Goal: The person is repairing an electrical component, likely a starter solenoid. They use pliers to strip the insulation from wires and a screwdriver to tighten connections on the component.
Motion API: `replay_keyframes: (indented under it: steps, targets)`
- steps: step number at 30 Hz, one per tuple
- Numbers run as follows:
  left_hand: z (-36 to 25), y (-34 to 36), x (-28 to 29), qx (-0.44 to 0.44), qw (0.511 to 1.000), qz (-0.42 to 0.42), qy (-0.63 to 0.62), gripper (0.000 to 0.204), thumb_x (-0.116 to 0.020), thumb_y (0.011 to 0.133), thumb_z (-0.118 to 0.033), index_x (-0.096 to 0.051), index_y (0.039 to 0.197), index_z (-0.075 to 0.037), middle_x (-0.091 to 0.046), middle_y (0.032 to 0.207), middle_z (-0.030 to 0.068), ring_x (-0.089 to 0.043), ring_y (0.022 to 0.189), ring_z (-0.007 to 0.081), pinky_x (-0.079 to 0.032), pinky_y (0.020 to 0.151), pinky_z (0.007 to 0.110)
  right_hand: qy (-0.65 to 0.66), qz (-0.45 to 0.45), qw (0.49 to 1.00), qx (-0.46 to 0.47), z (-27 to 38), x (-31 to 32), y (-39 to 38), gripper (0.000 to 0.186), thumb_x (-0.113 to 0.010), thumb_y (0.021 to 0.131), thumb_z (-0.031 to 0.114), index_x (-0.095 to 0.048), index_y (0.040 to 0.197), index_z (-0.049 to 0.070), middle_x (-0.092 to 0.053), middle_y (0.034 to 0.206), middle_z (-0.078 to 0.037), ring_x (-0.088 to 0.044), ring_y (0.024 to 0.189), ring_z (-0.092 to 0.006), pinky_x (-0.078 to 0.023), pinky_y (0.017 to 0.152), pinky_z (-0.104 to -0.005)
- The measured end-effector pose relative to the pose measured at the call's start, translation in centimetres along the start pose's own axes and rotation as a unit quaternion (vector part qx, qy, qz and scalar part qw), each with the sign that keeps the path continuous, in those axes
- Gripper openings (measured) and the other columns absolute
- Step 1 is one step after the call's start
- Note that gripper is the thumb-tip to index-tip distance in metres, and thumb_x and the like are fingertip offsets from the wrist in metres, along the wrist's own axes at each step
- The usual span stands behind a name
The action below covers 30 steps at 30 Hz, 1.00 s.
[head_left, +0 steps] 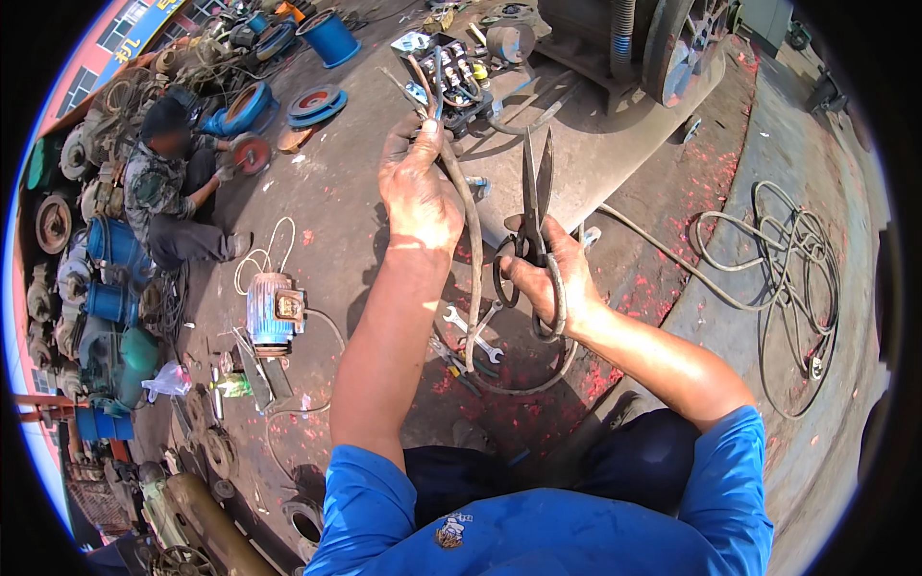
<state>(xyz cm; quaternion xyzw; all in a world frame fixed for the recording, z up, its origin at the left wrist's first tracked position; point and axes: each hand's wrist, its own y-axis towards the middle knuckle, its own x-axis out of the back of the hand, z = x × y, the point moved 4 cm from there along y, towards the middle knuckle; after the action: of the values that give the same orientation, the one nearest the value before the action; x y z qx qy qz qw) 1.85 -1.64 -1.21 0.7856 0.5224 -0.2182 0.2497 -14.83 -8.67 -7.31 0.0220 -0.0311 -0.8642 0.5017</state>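
Observation:
My left hand is closed around a thick grey cable, thumb on top. Beyond the fist, the cable's stripped end splits into separate wires, one brownish and one blue among them. The cable's other part hangs down past my wrist toward the ground. In my right hand is a pair of large dark scissors, blades pointing away from me and slightly apart. Their tips stand to the right of the cable, not touching it. Just past my left hand sits an open black terminal box with wiring inside.
Wrenches lie on the ground below my hands. A small blue motor stands at left. Further left, a person sits handling a red disc beside piled motor parts. Coiled cable lies at right; a large machine stands ahead.

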Motion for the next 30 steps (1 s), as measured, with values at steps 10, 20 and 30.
replay_keyframes:
  steps: [10,20,30]
  targets:
    - [-0.8,-1.3,0.7,0.059,0.998,0.015,0.015,0.019,-0.066,0.094,-0.008,-0.059,0.110,-0.001,-0.065,0.087,0.0097,-0.063,0.079,0.0202,-0.052,0.074,0.033,0.016,0.003,1.000,0.009,0.0,-0.6,0.3,0.029,-0.070,0.083,0.009,-0.056,0.108,0.001,-0.061,0.075,-0.004,-0.058,0.068,-0.0120,-0.049,0.060,-0.0311]
    - [1.2,-9.2,1.4,0.245,0.949,0.136,0.141,0.022,-0.071,0.089,-0.002,-0.057,0.105,0.000,-0.067,0.089,0.0115,-0.068,0.070,0.0187,-0.059,0.061,0.030,0.068,-0.038,0.988,0.133,4.7,2.9,1.2,0.043,-0.077,0.083,0.009,-0.052,0.117,-0.003,-0.066,0.079,-0.008,-0.066,0.066,-0.0126,-0.054,0.055,-0.0279]
    - [-2.6,-14.8,9.0,0.264,0.951,0.101,0.128,0.030,-0.058,0.099,-0.016,-0.054,0.122,0.003,-0.063,0.092,0.0099,-0.060,0.069,0.0158,-0.051,0.058,0.030,-0.127,-0.025,0.981,0.146,5.0,0.7,2.0,0.044,-0.074,0.089,0.034,-0.055,0.109,0.000,-0.060,0.072,-0.007,-0.059,0.066,-0.0173,-0.052,0.066,-0.0359]
